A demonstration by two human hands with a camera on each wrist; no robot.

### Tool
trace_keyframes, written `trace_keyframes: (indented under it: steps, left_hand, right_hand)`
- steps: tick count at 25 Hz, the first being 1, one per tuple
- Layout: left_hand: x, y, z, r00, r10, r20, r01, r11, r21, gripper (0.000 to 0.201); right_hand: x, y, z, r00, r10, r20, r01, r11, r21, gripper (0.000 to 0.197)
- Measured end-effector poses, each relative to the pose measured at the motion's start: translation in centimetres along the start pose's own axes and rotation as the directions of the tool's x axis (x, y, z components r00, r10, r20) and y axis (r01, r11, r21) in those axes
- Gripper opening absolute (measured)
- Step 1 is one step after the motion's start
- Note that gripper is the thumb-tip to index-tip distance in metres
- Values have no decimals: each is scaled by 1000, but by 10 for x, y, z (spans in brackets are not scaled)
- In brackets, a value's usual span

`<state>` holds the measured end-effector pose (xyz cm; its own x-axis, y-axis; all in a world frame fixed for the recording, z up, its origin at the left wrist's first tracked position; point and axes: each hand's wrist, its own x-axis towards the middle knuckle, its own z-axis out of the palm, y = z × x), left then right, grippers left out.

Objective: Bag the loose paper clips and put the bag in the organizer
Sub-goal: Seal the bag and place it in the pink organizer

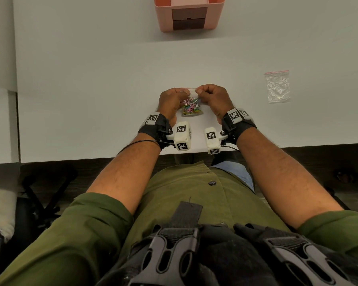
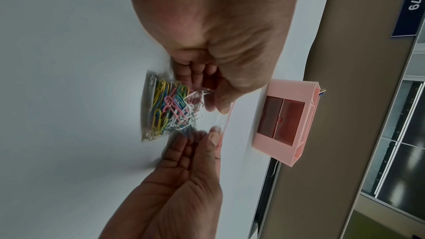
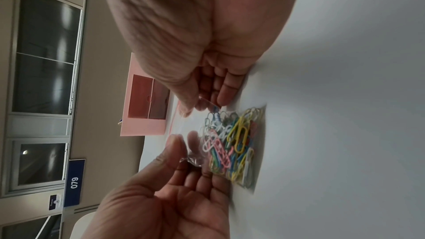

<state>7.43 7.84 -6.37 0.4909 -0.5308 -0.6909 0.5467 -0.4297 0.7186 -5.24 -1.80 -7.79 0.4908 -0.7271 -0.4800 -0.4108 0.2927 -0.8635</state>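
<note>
A small clear zip bag [image 1: 192, 112] with a red top strip lies on the white table, near its front edge. It holds several coloured paper clips [image 1: 191, 106] [image 2: 165, 110] [image 3: 236, 143]. My left hand [image 1: 185, 92] [image 2: 216, 108] pinches the left end of the bag's top edge between thumb and fingers. My right hand [image 1: 198, 91] [image 3: 193, 108] pinches the right end of the same edge. The bag's mouth is stretched between the two hands. The pink organizer [image 1: 189, 15] [image 2: 287, 121] [image 3: 142, 121] stands at the far edge of the table, straight ahead.
A second clear zip bag [image 1: 278, 87] with pale clips lies flat on the table [image 1: 91, 100] to the right of my hands. Two dark drawers [image 1: 189, 18] face me in the organizer's front. A black chair base [image 1: 43, 195] stands on the floor at the left.
</note>
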Motion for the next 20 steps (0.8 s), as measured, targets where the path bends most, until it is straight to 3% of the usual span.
trace_keyframes:
  steps: [7, 11, 14, 20]
  left_hand:
    - [2, -1, -3, 1000, -17, 2, 17, 1000, -22, 6]
    - [-2, 2, -5, 1000, -22, -10, 21, 997, -73, 9]
    - [-7, 8, -4, 999, -33, -8, 32, 994, -105, 12]
    - [-7, 9, -4, 998, -60, -12, 58, 991, -123, 14]
  right_hand:
    - [0, 4, -1, 999, -32, 3, 32, 999, -20, 5]
    - [-4, 7, -3, 999, -53, 1, 53, 999, 12, 14]
    - [-8, 6, 0, 994, -107, 38, 111, 985, -134, 24]
    - [-8, 1, 1, 992, -122, 36, 127, 972, -198, 7]
